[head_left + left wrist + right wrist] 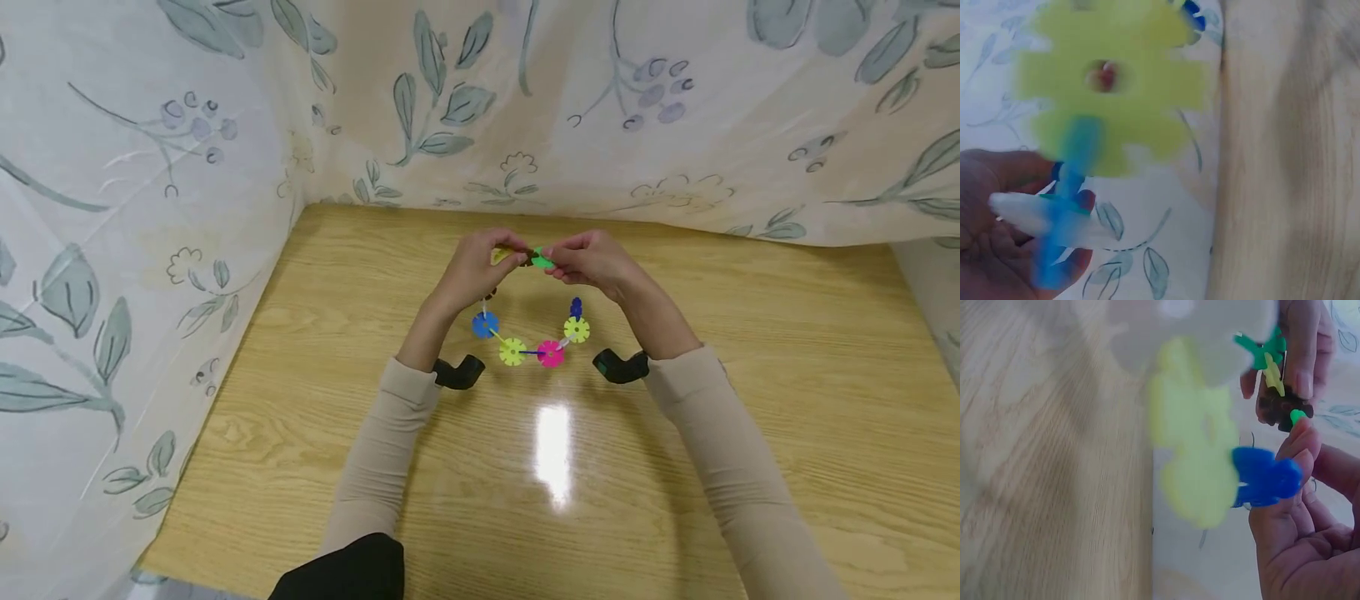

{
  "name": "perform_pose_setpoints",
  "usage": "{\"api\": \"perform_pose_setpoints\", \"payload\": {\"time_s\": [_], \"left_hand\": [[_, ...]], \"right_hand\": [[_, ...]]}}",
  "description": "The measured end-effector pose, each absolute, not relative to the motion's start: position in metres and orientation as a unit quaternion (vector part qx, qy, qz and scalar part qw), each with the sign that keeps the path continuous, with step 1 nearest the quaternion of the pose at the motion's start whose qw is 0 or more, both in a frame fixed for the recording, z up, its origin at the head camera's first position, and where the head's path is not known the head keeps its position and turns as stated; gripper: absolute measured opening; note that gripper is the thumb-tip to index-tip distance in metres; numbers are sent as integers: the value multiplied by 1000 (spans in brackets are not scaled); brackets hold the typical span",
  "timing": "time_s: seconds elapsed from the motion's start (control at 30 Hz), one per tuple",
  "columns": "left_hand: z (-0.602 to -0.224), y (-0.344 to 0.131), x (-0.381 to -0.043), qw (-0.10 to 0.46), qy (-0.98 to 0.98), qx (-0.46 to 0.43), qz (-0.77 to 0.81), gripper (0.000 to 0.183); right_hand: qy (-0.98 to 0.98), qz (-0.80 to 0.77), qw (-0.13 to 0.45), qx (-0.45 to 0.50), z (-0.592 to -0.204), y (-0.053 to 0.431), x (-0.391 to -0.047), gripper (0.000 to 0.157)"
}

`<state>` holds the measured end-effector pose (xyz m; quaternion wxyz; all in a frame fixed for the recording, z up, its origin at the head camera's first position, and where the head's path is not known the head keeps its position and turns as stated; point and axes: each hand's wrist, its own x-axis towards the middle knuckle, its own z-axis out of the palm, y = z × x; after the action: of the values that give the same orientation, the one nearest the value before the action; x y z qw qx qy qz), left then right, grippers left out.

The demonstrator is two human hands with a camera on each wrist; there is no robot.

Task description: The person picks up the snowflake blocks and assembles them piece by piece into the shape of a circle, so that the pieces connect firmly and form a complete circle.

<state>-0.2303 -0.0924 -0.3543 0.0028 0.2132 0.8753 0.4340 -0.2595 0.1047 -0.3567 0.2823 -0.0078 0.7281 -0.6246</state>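
Note:
Both hands hold up a chain of slotted plastic discs above the table. My left hand pinches a brown disc at the chain's upper end. Close beside it, my right hand pinches a bright green disc, which meets the brown one; whether they are locked together cannot be told. Below hang a blue disc, a yellow disc, a pink disc and another yellow disc, joined by discs seen edge-on. A dark blue disc stands near the right hand. Discs close to the wrist cameras are blurred.
A wooden table lies under the hands. Leaf-patterned cloth rises behind it and along its left side. Black wrist mounts stick out from the sleeves, and a bright glare spot shows on the tabletop.

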Motion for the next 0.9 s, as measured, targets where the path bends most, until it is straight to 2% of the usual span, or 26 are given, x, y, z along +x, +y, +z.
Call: {"api": "perform_pose_setpoints", "payload": {"time_s": [0.27,0.5,0.7,0.8,0.9], "left_hand": [[-348,-92,-236,65,869,245,424,44],[-351,-89,-239,62,862,274,421,43],[-353,-86,-239,59,868,255,422,40],[-354,-85,-239,59,870,241,426,38],[-354,-84,-239,51,878,223,421,37]], "right_hand": [[725,-619,300,-32,-355,111,-264,35],[725,-614,309,-46,-352,109,-265,34],[727,-610,313,-48,-353,107,-268,38],[747,-591,296,-62,-351,108,-267,40],[786,-566,233,-87,-351,114,-263,42]]}}
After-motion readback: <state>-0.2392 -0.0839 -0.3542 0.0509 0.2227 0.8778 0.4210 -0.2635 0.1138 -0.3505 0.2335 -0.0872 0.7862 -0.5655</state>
